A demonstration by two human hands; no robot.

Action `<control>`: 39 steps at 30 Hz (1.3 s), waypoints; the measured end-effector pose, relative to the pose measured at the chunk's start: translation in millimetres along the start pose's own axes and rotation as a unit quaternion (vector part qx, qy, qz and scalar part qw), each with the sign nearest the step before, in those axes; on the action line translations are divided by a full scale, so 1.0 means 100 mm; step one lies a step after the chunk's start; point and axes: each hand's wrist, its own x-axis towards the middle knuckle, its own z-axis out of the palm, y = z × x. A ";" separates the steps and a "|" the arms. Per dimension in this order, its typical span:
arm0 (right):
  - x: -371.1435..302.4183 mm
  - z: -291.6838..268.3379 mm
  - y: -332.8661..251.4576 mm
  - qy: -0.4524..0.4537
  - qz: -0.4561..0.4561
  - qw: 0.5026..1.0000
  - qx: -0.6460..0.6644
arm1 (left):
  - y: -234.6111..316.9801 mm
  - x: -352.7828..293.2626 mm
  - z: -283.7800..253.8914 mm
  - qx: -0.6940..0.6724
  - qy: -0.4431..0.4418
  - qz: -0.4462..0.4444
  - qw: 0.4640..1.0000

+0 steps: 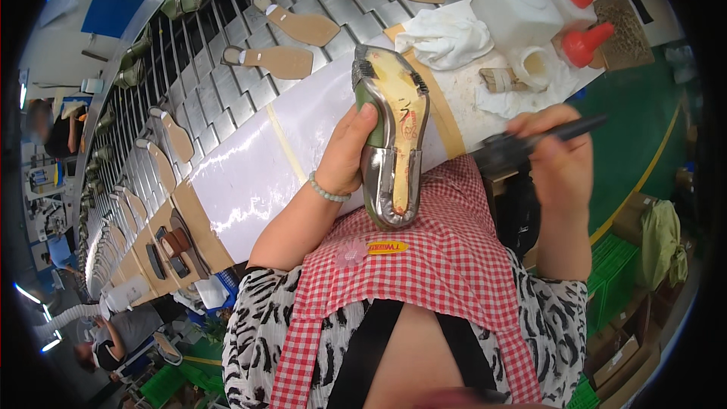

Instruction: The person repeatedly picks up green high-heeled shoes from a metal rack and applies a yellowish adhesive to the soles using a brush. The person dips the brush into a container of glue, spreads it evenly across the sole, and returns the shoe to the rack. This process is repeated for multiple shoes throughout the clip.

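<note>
My left hand (350,150) is wrapped round a shoe upper on a last (409,117), held bottom up over the table edge in front of my checked apron. Its underside is pale yellow with red and dark marks, framed by folded silver-grey and green upper material. Off to the right, my right hand (562,155) grips the handle of a black brush (503,153). Motion blurs this hand and the brush. The brush's dark end points toward the shoe but stays apart from it.
White plastic containers (515,4) with red spouts (587,45), an open white jar (536,67) and a crumpled cloth (447,39) stand at the far right. Tan soles (276,62) lie on the slatted metal conveyor (227,98) beyond the white work surface (246,174). People work at far left.
</note>
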 end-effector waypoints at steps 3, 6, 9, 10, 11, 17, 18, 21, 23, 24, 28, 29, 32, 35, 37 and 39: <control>-0.09 0.34 0.10 -0.026 0.042 0.997 -0.058 | 0.02 -0.08 0.10 -0.003 -0.008 0.035 0.999; -0.12 0.46 0.19 -0.060 0.060 0.990 -0.109 | 0.05 -0.13 0.15 0.010 -0.003 0.039 0.999; -0.13 0.49 0.24 -0.082 0.076 0.986 -0.123 | 0.06 -0.16 0.19 0.019 -0.001 0.031 0.999; -0.13 0.49 0.26 -0.089 0.062 0.985 -0.136 | 0.06 -0.16 0.20 0.018 -0.005 0.037 0.999; -0.12 0.50 0.27 -0.093 0.047 0.984 -0.144 | 0.05 -0.17 0.21 0.019 -0.004 0.041 0.999; -0.11 0.52 0.24 -0.111 -0.134 0.932 -0.318 | 0.03 -0.21 0.21 0.033 -0.001 0.039 0.999; -0.11 0.52 0.23 -0.122 -0.125 0.933 -0.313 | 0.03 -0.21 0.20 0.037 -0.001 0.036 0.999; -0.13 0.53 0.23 -0.161 -0.097 0.940 -0.284 | 0.01 -0.22 0.18 0.075 0.004 0.032 0.997; -0.14 0.52 0.23 -0.183 -0.071 0.945 -0.261 | -0.01 -0.22 0.17 0.075 0.010 0.028 0.997; -0.14 0.51 0.23 -0.196 -0.059 0.947 -0.247 | -0.02 -0.22 0.16 0.075 0.013 0.026 0.997; -0.12 0.43 0.17 -0.126 0.032 0.988 -0.080 | -0.02 -0.19 0.05 -0.010 0.002 0.039 0.999; -0.13 0.42 0.16 -0.083 0.049 0.995 -0.017 | -0.02 -0.19 0.00 -0.008 0.016 0.063 0.998; -0.07 0.41 0.19 -0.012 0.008 0.999 0.048 | -0.02 -0.20 -0.16 0.046 0.086 0.213 0.972; -0.01 0.42 0.23 0.034 -0.016 0.996 0.077 | -0.02 -0.31 -0.31 0.184 0.121 0.350 0.911; 0.03 0.47 0.31 0.056 -0.023 0.996 0.070 | 0.01 -0.39 -0.40 0.313 0.129 0.296 0.893; 0.06 0.52 0.40 0.077 -0.028 0.996 0.046 | 0.03 -0.48 -0.45 0.608 0.109 0.299 0.728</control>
